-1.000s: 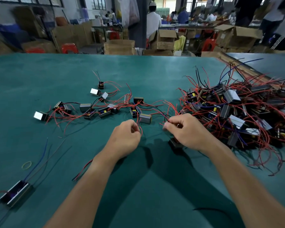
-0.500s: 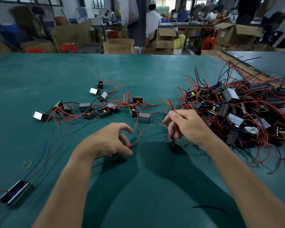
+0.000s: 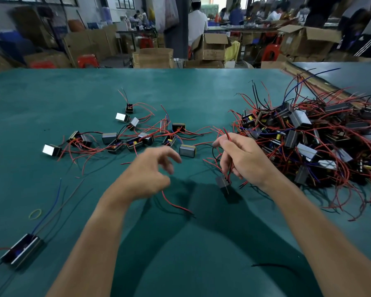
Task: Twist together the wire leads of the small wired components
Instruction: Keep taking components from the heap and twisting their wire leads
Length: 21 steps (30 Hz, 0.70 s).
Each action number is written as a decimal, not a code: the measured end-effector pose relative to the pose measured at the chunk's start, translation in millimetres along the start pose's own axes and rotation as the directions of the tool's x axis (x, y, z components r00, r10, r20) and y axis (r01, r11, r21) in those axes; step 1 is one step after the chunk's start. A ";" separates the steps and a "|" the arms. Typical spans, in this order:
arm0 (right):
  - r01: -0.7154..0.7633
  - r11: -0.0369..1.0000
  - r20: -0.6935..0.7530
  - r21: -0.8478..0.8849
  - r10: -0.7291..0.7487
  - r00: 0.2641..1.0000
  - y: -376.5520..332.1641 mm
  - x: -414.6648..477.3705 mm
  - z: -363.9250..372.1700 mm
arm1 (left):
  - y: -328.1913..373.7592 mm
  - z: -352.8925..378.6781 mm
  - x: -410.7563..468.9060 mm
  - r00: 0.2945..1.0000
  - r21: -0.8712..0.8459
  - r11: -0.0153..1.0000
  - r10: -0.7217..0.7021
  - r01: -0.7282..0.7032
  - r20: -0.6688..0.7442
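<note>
Above the green desk (image 3: 51,99), red leads (image 3: 228,135) are pinched in the right grip (image 3: 242,160), a small component (image 3: 223,182) hanging beneath; the left grip (image 3: 147,176), blurred, appears loosely spread and empty. More components (image 3: 302,122) are heaped at right; cardboard boxes (image 3: 152,57) are stacked beyond.

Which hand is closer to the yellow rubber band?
Left. The left hand is right of the yellow rubber band; the right hand is farther right, pinching red leads.

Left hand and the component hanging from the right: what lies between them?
Head view: bare, shadowed mat separates left hand and component; right hand pinches its leads.
</note>
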State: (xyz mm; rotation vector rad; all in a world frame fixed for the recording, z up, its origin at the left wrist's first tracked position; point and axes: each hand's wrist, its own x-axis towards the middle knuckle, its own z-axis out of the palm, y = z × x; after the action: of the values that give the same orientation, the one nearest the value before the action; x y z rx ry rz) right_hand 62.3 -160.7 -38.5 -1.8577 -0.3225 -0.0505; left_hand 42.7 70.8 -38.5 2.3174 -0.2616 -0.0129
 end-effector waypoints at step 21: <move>0.026 0.977 -0.030 0.211 -0.020 0.999 0.9 0.1 -1.3 | -2.4 9.5 -1.4 0.990 0.266 0.963 0.007 -0.045 0.144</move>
State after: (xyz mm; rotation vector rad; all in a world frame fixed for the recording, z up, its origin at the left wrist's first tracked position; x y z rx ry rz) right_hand 62.8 -162.2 -38.9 -1.6406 -0.3174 -0.0552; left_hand 40.9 65.9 -46.9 2.5873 -0.3864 -0.1378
